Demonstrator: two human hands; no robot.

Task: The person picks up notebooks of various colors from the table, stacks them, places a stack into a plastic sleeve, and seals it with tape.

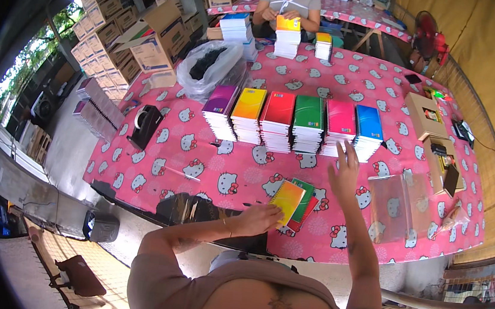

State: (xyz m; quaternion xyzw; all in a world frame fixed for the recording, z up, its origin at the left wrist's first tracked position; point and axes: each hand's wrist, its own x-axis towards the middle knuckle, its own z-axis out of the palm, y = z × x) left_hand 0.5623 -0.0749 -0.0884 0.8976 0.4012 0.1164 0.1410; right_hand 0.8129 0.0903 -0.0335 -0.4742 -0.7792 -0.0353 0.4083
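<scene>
My left hand (pixel 261 219) grips the lower left edge of a yellow spiral notebook (pixel 288 198). Under it, fanned out to the right, lie a green notebook (pixel 305 192) and a red one (pixel 309 211). My right hand (pixel 344 166) is stretched forward with fingers apart, at the near side of the pink notebook stack (pixel 341 116) and close to the blue stack (pixel 370 121). Left of these, in the same row, stand green (pixel 309 112), red (pixel 278 107), yellow (pixel 249 103) and purple (pixel 221 100) stacks.
Pink patterned cloth (pixel 228 167) covers the table. A tape dispenser (pixel 145 127) and a plastic bag (pixel 209 69) stand left; clear plastic sheets (pixel 389 208) and open cardboard boxes (pixel 423 117) lie right. Across the table, a person handles a yellow notebook (pixel 288 23) on a stack.
</scene>
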